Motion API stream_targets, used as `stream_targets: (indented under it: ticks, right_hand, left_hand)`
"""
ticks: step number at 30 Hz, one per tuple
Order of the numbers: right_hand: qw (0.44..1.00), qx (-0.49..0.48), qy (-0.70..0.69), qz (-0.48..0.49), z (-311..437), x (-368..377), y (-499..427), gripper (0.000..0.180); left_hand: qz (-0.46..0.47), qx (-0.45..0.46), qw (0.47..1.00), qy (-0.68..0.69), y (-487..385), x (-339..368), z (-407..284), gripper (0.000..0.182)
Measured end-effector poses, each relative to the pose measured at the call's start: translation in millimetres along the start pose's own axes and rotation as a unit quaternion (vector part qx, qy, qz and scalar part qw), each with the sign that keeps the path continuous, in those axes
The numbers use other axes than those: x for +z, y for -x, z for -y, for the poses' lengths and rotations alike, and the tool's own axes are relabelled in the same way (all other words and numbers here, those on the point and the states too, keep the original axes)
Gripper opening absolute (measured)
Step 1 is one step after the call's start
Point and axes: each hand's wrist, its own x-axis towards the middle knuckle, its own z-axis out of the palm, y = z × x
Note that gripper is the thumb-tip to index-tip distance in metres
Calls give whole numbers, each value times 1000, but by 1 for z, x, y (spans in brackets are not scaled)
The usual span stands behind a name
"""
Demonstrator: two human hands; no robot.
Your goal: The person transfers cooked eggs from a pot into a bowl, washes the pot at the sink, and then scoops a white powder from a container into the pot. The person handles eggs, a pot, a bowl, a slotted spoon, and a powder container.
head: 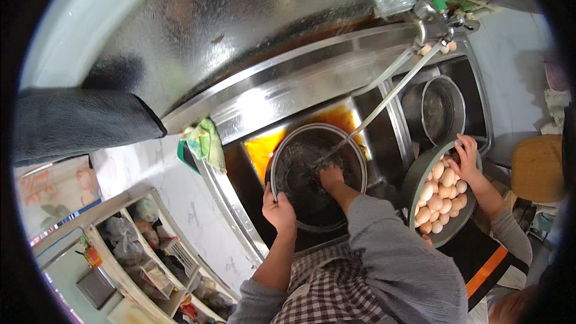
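Note:
A large round metal pot with dark water inside stands in the left basin of a stainless-steel sink. Its near left rim is gripped by my left hand, thumb on the edge. My right hand is inside the pot, at the water; its fingers are hidden by the splashing. Beside it, a pale hose runs down from the tap and pours water in. Orange-brown liquid shows on the basin floor around the pot.
At my right a co-worker holds a tilted grey-green basin of brown eggs. Another round pot stands in the right sink basin. A green cloth hangs at the left corner. Open shelves hold bags. A dark towel hangs upper left.

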Motion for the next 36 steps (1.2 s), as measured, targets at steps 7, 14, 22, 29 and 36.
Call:
stream_targets:
  ticks: [7,14,22,29,36]
  right_hand:
    - [946,-161,-153,-237,110,-25,8,43]
    - [975,81,-207,-6,18,-23,36,51]
    - [954,24,-257,-156,43,-47,-34,35]
    - [953,-253,-33,162,47,-19,49,40]
    - [973,-4,-194,-129,62,-70,-54,40]
  left_hand:
    - [-6,-23,999,33,10,-1,6,24]
    - [-14,-9,1000,-2,11,6,-9,27]
    - [-24,-70,997,17,20,8,-6,27]
    - [-25,-99,990,94,15,11,0,37]
    - [-5,-106,991,82,17,9,-2,41]
